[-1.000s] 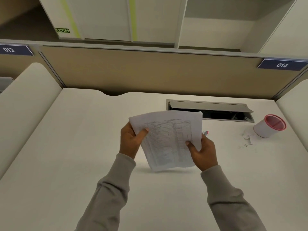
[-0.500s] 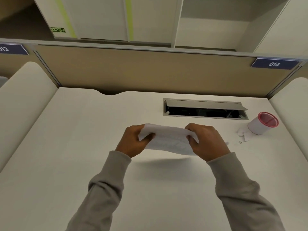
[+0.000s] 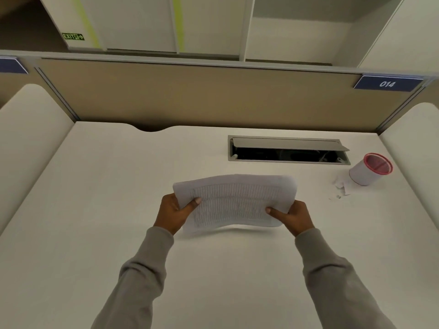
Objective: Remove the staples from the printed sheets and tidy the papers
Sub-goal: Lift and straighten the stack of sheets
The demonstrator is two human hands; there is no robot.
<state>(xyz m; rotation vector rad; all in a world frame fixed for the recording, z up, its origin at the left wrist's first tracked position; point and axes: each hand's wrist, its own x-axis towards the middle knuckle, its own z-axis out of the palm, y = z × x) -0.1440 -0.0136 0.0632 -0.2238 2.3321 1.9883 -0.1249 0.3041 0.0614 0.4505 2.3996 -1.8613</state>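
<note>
Office cubicle, pale bench (image 3: 95, 210), open cable hatch (image 3: 288, 150) at back. Printed sheets (image 3: 235, 203) held bowed, landscape, low over bench centre. Left hand (image 3: 174, 213) clamps left edge and right hand (image 3: 292, 216) clamps right edge, thumbs on top. Paper scraps (image 3: 341, 186) beside red-rimmed cup (image 3: 369, 169), well apart from the sheets. No staple discernible in the sheets. Judgement: staple removal likely done, tidying under way; stack not yet squared and laid down.

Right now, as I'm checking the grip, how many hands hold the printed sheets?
2. The left hand grips the printed sheets at their left edge, the right hand at their right edge.
</note>
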